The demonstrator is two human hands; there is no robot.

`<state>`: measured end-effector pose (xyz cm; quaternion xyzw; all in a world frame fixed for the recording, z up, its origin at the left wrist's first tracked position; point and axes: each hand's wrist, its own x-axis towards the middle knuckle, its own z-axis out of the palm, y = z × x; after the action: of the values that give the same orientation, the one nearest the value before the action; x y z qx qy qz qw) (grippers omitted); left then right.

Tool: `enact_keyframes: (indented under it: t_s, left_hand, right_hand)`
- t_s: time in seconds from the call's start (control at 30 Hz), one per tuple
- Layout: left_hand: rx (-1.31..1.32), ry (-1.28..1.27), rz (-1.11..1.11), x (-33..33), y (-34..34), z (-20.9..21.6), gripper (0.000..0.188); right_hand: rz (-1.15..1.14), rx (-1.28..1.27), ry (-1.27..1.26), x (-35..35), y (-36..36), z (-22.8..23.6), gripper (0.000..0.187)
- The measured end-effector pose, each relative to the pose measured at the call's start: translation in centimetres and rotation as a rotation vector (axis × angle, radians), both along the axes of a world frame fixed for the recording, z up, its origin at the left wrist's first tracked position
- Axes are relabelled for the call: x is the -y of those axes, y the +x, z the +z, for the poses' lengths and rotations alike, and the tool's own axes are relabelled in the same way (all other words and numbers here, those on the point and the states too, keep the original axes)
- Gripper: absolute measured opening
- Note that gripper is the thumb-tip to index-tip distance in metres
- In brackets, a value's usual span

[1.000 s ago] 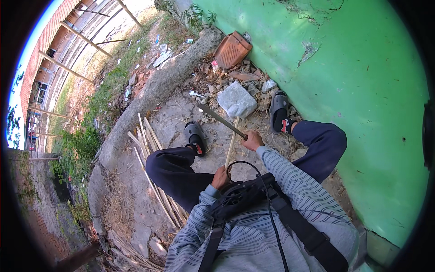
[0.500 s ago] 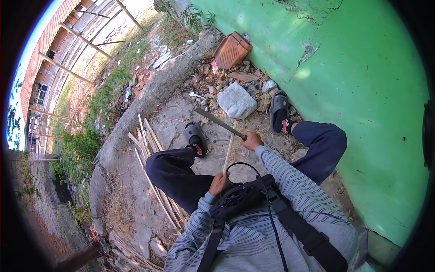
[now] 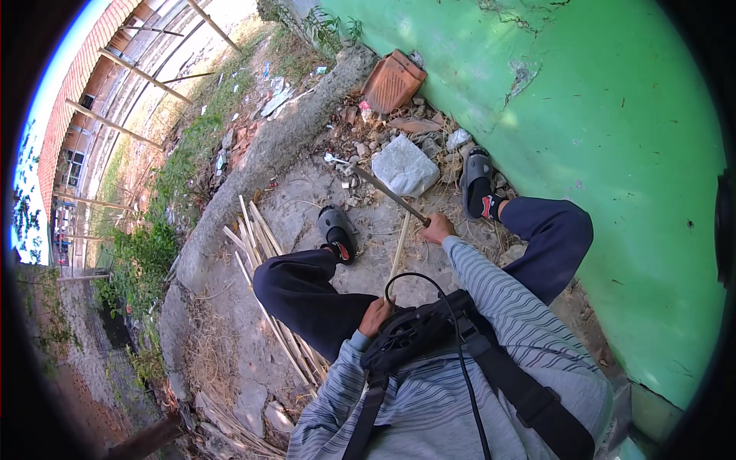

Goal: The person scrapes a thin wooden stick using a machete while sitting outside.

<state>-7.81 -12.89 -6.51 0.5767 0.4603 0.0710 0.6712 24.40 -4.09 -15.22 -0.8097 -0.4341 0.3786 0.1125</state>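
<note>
My right hand [image 3: 439,228] is closed round the handle of a long knife [image 3: 389,195] with a dark, straight blade. The blade points away and to the left, close to the grey-white stone block. A pale, narrow wooden strip [image 3: 399,249] runs from near my lap toward the knife, its far end meeting the blade near the handle. Around the strip's near end, my left hand [image 3: 375,316] is closed, beside the black chest harness [image 3: 406,337]. The harness and a looping cable partly hide that end.
Several pale strips [image 3: 267,228] lie on the cracked concrete by my left leg. Beyond my feet sit the stone block [image 3: 405,166], rubble and an orange clay tile [image 3: 393,81]. A green wall [image 3: 598,153] rises on the right; a low concrete kerb [image 3: 253,153] curves along the left.
The knife has moved slightly right and farther from me, its blade now angled more steeply and nearer the strip's far end. My left hand keeps its hold on the strip.
</note>
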Motion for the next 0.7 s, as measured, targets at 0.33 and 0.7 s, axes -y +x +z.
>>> enact_keyframes:
  t_s: [0.33, 0.7]
  left_hand:
    - [-0.100, -0.012, 0.005, -0.9, 1.5, -1.1, 0.057]
    - [-0.145, 0.024, 0.030, -4.2, 5.1, -4.9, 0.039]
  right_hand:
    - [-0.212, 0.023, 0.157, 3.2, 0.9, -3.0, 0.035]
    - [-0.331, -0.135, 0.239, 3.8, -0.5, -4.3, 0.041]
